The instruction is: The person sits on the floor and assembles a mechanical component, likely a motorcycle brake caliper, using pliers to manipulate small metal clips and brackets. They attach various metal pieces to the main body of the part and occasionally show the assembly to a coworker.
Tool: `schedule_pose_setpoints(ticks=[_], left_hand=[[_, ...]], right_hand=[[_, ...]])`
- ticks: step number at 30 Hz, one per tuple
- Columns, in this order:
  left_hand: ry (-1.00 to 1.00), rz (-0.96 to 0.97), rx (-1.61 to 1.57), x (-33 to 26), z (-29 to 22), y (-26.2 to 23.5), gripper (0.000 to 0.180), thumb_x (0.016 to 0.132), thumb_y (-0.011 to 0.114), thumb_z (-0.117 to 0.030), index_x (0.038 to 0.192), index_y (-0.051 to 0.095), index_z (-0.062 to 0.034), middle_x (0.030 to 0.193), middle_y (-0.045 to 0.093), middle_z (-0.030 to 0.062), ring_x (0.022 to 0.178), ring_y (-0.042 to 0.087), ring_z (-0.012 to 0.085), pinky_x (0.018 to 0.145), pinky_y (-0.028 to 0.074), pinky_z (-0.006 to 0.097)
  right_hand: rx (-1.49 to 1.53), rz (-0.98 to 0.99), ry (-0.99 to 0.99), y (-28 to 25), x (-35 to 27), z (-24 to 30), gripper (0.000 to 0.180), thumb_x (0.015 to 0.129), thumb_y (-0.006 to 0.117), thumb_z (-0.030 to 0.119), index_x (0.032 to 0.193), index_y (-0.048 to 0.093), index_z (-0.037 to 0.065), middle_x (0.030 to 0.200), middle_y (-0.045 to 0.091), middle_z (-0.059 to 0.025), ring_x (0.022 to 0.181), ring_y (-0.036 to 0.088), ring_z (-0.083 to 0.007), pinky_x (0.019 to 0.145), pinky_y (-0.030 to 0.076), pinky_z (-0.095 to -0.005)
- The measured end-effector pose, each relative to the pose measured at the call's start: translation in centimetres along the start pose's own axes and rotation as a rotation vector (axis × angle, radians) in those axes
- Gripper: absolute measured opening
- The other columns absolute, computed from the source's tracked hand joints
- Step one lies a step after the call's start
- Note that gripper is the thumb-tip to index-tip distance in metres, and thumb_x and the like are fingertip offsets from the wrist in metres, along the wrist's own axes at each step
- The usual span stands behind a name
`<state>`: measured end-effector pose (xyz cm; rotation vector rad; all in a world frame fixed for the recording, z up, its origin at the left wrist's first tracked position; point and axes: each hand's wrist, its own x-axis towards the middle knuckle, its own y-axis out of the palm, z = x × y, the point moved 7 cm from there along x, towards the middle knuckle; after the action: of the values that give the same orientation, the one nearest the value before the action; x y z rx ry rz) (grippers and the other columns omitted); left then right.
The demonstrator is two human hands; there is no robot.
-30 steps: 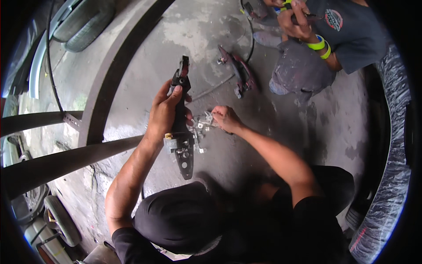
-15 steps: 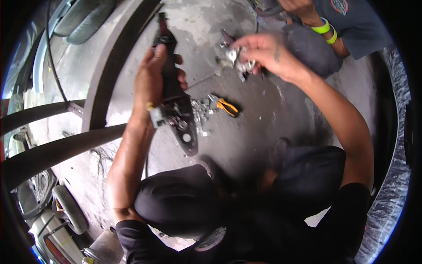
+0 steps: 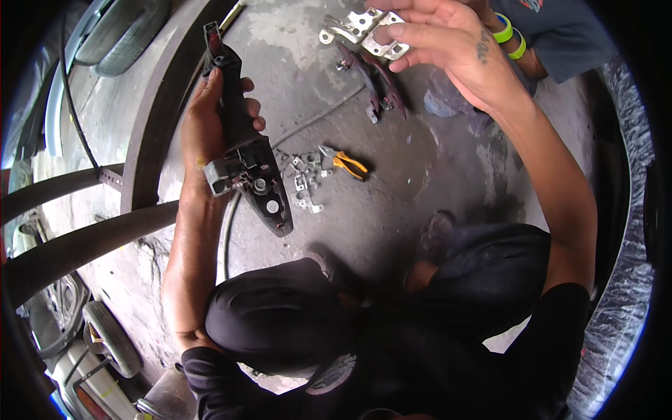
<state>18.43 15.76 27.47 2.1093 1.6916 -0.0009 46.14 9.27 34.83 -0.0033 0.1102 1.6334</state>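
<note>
My left hand (image 3: pixel 203 122) is wrapped round a long black part that looks like a car door handle (image 3: pixel 238 122), held upright above the floor. Its lower end has round holes and a grey metal block beside my wrist. At the upper right my right hand (image 3: pixel 455 42) grips a silvery metal bracket (image 3: pixel 364 28) with round holes, pinched between thumb and fingers. Beneath it on the floor lie dark red curved handle parts (image 3: pixel 374 77). Orange-handled pliers (image 3: pixel 350 166) rest beside a cluster of small metal brackets (image 3: pixel 304 180).
Another person's wrist with yellow bands (image 3: pixel 513 38) is close beyond my right hand. Dark curved metal beams (image 3: pixel 150 140) stand at the left, with tires (image 3: pixel 133 42) behind. A cable (image 3: pixel 318 115) runs over the concrete floor. Plastic sheeting (image 3: pixel 623 231) hangs along the right.
My right hand has lifted away, up and farther, with the metal bracket in it, uncovering the dark red parts. My left hand has shifted slightly left with the door handle.
</note>
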Motion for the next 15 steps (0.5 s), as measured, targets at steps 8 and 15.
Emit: schedule_pose_setpoints(ticks=[8, 15], left_hand=[[-0.167, 0.087, -0.089, 1.3, 1.4, -1.6, 0.035, 0.108, 0.050, -0.034, 0.124, 0.053, -0.0033, 0.099, 0.063, 0.0122, 0.064, 0.061, 0.0198, 0.053, 0.054, 0.035], [-0.111, 0.078, -0.120, 0.9, 1.8, 0.6, 0.031, 0.108, 0.044, -0.032, 0.121, 0.051, -0.0051, 0.102, 0.065, 0.0114, 0.064, 0.062, 0.0207, 0.051, 0.052, 0.035]], right_hand=[[-0.141, -0.019, -0.121, 0.9, 0.3, 0.1, 0.038, 0.098, 0.065, 0.013, 0.132, 0.064, -0.002, 0.106, 0.072, -0.0083, 0.098, 0.069, -0.0145, 0.082, 0.059, -0.0306], [-0.075, 0.013, -0.087, 0.8, 0.3, -0.6, 0.037, 0.099, 0.067, 0.014, 0.132, 0.064, -0.001, 0.106, 0.072, -0.0073, 0.098, 0.070, -0.0137, 0.086, 0.060, -0.0321]])
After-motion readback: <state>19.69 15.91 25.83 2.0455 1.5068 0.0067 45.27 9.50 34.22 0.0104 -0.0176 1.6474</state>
